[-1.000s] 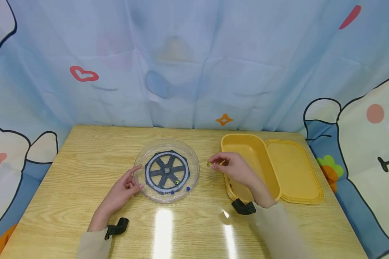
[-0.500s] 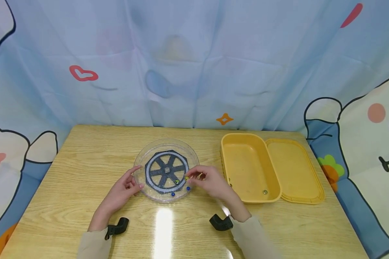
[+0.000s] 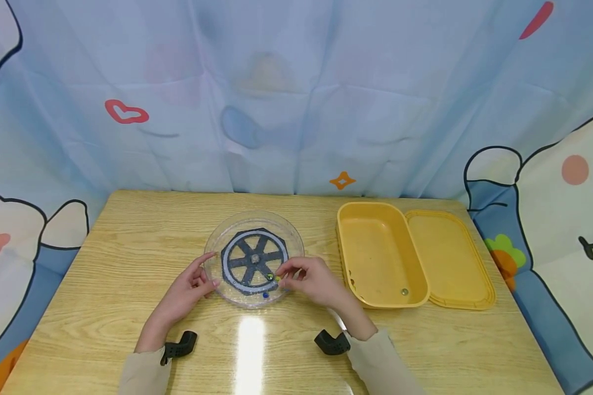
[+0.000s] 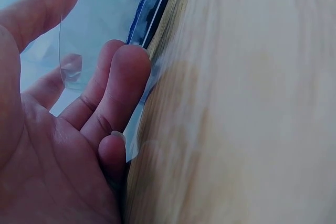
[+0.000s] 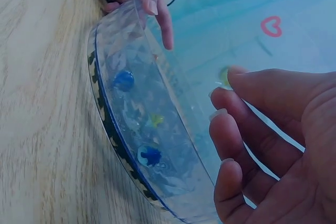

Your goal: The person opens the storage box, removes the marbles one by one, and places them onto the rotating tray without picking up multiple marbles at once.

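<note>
A round clear plastic dish [image 3: 294, 237] with a dark six-spoked wheel pattern [image 3: 253, 230] stands on the table. My left hand [image 3: 184, 292] holds its left rim, index finger and thumb at the edge. My right hand [image 3: 310, 278] pinches a small yellow-green marble [image 5: 224, 77] between thumb and index finger, over the dish's right side. Inside the dish lie a blue marble [image 3: 266, 295] and a yellow-green marble [image 3: 270, 276]. A second blue marble [image 5: 150, 156] shows in the right wrist view; in the head view the right hand hides it.
To the right stands an open yellow tub [image 3: 375, 247] with a few marbles at its near end, one of them a clear marble [image 3: 404, 292]. Its yellow lid [image 3: 449, 258] lies alongside. A patterned curtain [image 3: 277, 109] hangs behind the wooden table [image 3: 143, 236].
My right hand has carried the yellow-green marble left from beside the tub to above the dish, then slightly farther left. The left hand has stayed at the rim.
</note>
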Motion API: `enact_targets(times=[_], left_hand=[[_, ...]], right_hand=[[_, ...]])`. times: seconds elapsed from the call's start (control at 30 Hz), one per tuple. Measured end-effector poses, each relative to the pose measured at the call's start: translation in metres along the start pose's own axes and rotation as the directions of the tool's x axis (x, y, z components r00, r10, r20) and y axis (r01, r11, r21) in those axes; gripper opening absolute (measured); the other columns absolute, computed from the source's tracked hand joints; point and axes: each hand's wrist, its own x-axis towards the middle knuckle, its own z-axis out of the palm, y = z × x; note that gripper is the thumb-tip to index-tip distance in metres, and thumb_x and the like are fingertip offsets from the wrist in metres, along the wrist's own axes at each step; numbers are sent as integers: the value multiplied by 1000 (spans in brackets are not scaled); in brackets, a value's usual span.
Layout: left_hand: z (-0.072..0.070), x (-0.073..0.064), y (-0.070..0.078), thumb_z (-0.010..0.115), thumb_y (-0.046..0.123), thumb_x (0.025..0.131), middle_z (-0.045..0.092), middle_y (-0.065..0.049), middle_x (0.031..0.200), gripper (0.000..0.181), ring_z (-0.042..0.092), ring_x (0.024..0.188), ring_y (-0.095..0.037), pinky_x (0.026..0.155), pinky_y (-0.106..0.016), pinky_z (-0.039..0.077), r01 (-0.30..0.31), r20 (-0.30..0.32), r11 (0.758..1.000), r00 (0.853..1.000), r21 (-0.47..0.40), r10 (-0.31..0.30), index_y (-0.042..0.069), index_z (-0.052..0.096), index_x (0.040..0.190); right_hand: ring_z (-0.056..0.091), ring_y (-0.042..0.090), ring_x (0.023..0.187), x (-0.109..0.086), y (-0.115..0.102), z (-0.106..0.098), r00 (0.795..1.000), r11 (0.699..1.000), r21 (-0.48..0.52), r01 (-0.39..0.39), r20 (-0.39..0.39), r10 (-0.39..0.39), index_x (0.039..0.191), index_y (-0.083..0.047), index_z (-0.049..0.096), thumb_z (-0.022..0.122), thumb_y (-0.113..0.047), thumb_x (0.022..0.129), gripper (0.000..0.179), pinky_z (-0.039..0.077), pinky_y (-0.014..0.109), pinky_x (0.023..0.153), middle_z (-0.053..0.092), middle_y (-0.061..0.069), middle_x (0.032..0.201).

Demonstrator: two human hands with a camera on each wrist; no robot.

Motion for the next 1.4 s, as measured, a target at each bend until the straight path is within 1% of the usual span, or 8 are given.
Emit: enact_targets(times=[0.27,0.43,0.63,0.9,0.97,1.17,1.3,1.4], left_hand=[[1,-2,3,68,17,96,53,-10,85,65,55,67,-24,61,-30,44,-14,5,1000,1000,-9,14,18,37,154],[1,-1,5,68,17,96,53,-10,84,65,55,67,-24,61,-29,44,-15,4,1000,1000,-5,15,19,37,154],[1,-1,4,69,18,96,53,-10,84,65,54,67,-23,60,-28,43,-19,10,1000,1000,-5,20,19,37,154],[-1,-3,4,69,16,96,53,-10,84,66,54,66,-22,60,-29,44,-21,1,1000,1000,-11,21,16,37,154],[-1,-3,4,69,16,96,53,-10,85,66,54,66,-23,61,-29,45,-23,3,1000,1000,-15,23,15,36,154],[-3,-3,4,69,17,96,53,-10,84,66,54,66,-22,60,-29,44,-31,4,999,1000,-16,31,16,36,154],[-2,-3,5,69,17,96,53,-11,84,65,54,66,-22,59,-28,44,-34,6,999,999,-18,34,17,39,153],[-2,-2,5,69,16,96,53,-10,84,65,54,65,-22,59,-29,44,-40,10,999,999,-22,40,15,38,153]], right_hand=[[61,14,81,-2,-1,-7,1000,1000,6,-27,4,27,104,-5,74,73,-8,92,12,50,30,69,71,-3,95],[60,16,82,-6,-6,-23,998,999,-6,-31,-48,31,104,-6,74,72,-8,92,12,49,30,70,71,1,98],[61,19,79,-14,-12,-56,988,997,-62,-45,-150,36,103,-9,75,72,-4,91,14,50,31,71,72,5,99],[63,17,81,-20,-13,-112,981,986,-168,-15,-192,-18,105,-8,74,73,-5,91,14,51,30,70,72,7,98],[63,18,84,-21,-11,-126,985,983,-179,-31,-174,-1,106,-5,74,73,-6,91,15,50,29,71,72,10,99],[61,20,91,-22,2,-159,989,965,-225,-135,-87,118,111,-3,73,71,-15,95,20,49,30,75,71,10,106],[63,22,93,-19,21,-171,987,976,-147,-163,-8,163,112,2,71,71,-6,93,21,52,29,78,70,16,107],[65,26,94,-17,36,-174,973,975,-57,-217,68,220,112,6,70,71,-1,90,23,53,29,80,69,22,109]])
